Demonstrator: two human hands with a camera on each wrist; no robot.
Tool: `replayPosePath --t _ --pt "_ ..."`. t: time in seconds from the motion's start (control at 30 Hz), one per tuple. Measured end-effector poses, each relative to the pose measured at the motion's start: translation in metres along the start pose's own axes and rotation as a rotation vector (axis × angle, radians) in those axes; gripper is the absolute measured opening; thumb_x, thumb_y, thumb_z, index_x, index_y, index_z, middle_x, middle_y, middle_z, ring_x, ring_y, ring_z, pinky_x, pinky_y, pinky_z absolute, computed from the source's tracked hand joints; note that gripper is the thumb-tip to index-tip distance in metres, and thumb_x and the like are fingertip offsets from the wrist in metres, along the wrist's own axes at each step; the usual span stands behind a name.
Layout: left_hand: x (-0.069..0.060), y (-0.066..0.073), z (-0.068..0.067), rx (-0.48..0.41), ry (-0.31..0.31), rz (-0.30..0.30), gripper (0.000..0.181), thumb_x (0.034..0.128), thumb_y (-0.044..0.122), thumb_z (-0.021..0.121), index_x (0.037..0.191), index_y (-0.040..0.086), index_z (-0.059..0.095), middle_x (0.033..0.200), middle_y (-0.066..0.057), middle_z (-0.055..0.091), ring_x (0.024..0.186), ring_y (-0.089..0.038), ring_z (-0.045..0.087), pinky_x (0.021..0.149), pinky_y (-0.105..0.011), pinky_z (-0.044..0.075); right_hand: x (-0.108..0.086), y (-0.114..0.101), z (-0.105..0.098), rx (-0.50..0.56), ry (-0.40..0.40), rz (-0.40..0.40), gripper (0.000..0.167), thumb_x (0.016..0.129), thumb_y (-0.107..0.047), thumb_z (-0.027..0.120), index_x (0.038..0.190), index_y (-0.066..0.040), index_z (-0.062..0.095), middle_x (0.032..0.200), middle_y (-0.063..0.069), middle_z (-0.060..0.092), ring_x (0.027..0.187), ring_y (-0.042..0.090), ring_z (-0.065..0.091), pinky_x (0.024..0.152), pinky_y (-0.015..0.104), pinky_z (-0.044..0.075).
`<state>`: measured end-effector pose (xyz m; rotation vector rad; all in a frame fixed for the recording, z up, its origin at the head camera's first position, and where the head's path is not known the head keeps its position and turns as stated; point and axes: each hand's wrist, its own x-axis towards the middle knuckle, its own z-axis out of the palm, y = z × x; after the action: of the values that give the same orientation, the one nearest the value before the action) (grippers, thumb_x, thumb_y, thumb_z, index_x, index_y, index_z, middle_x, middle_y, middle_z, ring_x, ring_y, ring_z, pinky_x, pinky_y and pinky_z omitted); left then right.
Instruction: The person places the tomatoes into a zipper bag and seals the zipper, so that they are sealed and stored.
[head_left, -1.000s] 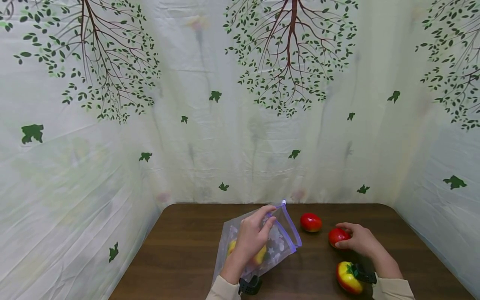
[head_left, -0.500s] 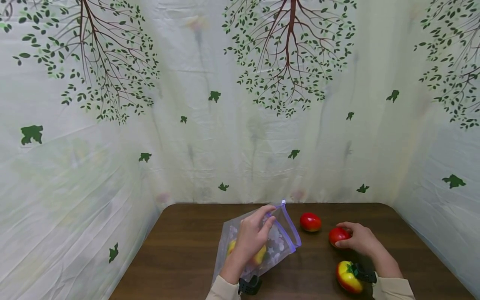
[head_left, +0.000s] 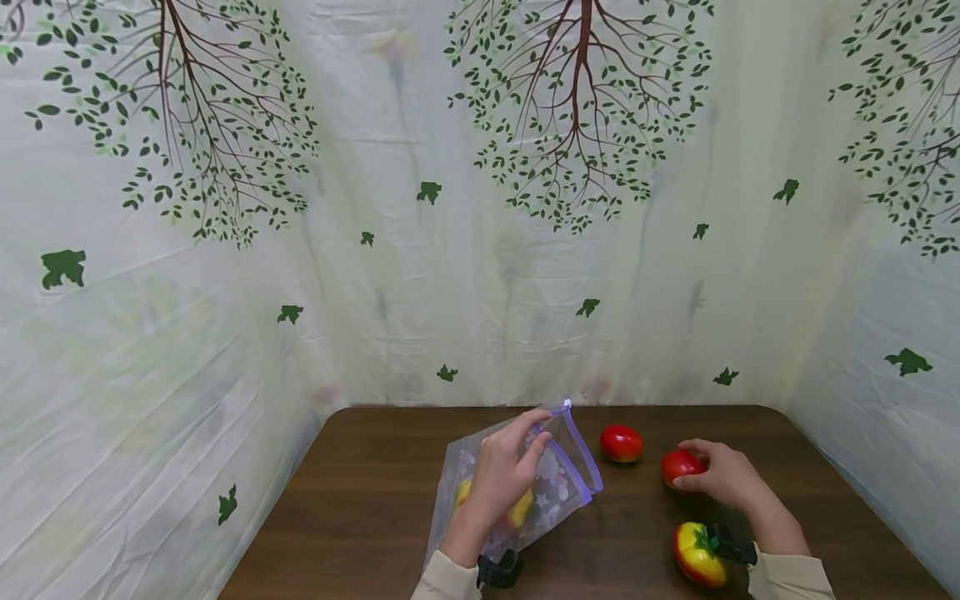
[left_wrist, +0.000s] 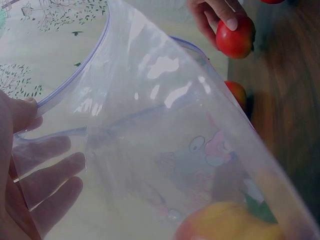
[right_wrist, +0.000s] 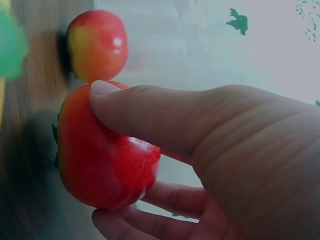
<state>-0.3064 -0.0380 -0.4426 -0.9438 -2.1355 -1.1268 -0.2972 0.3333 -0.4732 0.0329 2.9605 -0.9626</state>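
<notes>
My left hand [head_left: 504, 471] holds a clear zip bag [head_left: 480, 450] by its purple-edged mouth, which gapes toward the right. In the left wrist view, the thumb lies at the rim and the other fingers [left_wrist: 55, 170] show through the plastic. Inside the bag is a yellow-orange fruit [left_wrist: 225, 222] with a green leafy top. My right hand [head_left: 723, 477] grips a red tomato [head_left: 681, 471] between thumb and fingers. The right wrist view shows this tomato [right_wrist: 105, 150] with its green calyx facing left, slightly above the table.
Another red tomato [head_left: 621, 444] lies on the brown table [head_left: 360, 517] just right of the bag's mouth. A yellow-and-red fruit [head_left: 699, 554] with a green top sits below my right wrist. A pale curtain [head_left: 510, 333] with printed leaves and branches surrounds the table.
My right hand has shifted slightly up and to the right with the red tomato. The left hand and the bag stay put.
</notes>
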Motion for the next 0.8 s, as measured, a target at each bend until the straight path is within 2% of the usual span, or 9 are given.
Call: replayPosePath --t 0.23,0.6,0.63,0.7,0.77,0.8 --pt "-0.001 0.000 0.000 -0.003 -0.006 -0.006 0.031 0.1036 0.028 0.058 0.131 0.014 0.063 0.127 0.005 0.068 0.109 -0.011 0.067 0.092 -0.033 0.054 -0.002 0.001 -0.001 0.000 0.010 -0.004 0.073 0.078 -0.041 0.086 0.135 -0.004 0.059 0.122 0.026 0.062 0.101 0.038 0.056 0.078 0.053 0.051" --pt "-0.001 0.001 0.001 -0.010 -0.010 -0.010 0.031 0.1038 0.028 0.058 0.131 0.013 0.063 0.127 0.005 0.067 0.107 -0.011 0.067 0.092 -0.032 0.054 -0.004 -0.005 -0.008 -0.005 0.021 -0.020 0.072 0.079 -0.042 0.084 0.135 -0.003 0.058 0.120 0.026 0.062 0.099 0.036 0.057 0.075 0.051 0.051" --pt "-0.001 0.001 0.001 -0.009 -0.008 -0.010 0.031 0.1037 0.029 0.058 0.131 0.014 0.063 0.127 0.005 0.067 0.106 -0.010 0.067 0.091 -0.032 0.054 -0.004 -0.005 -0.008 -0.007 0.023 -0.021 0.073 0.079 -0.042 0.084 0.135 -0.003 0.058 0.120 0.026 0.062 0.098 0.036 0.058 0.075 0.050 0.051" --pt "-0.001 0.000 0.001 0.000 -0.002 -0.002 0.031 0.1039 0.029 0.058 0.130 0.014 0.063 0.126 0.005 0.068 0.091 -0.007 0.067 0.089 -0.030 0.055 -0.005 -0.006 -0.009 -0.008 0.026 -0.022 0.073 0.079 -0.042 0.084 0.135 -0.003 0.058 0.120 0.026 0.063 0.099 0.036 0.058 0.074 0.049 0.051" --pt "-0.001 0.000 0.002 0.004 0.004 0.004 0.030 0.1039 0.029 0.058 0.130 0.014 0.064 0.125 0.004 0.068 0.075 -0.005 0.062 0.085 -0.030 0.056 -0.006 -0.006 -0.010 -0.007 0.028 -0.024 0.073 0.080 -0.043 0.084 0.136 -0.003 0.057 0.120 0.027 0.062 0.099 0.036 0.058 0.074 0.049 0.051" --pt "-0.001 -0.001 0.002 0.006 0.007 0.008 0.030 0.1039 0.029 0.058 0.129 0.014 0.064 0.125 0.004 0.069 0.072 -0.004 0.059 0.084 -0.030 0.056 -0.006 -0.007 -0.010 -0.005 0.029 -0.024 0.074 0.080 -0.043 0.083 0.136 -0.003 0.057 0.120 0.027 0.062 0.099 0.036 0.058 0.074 0.049 0.052"
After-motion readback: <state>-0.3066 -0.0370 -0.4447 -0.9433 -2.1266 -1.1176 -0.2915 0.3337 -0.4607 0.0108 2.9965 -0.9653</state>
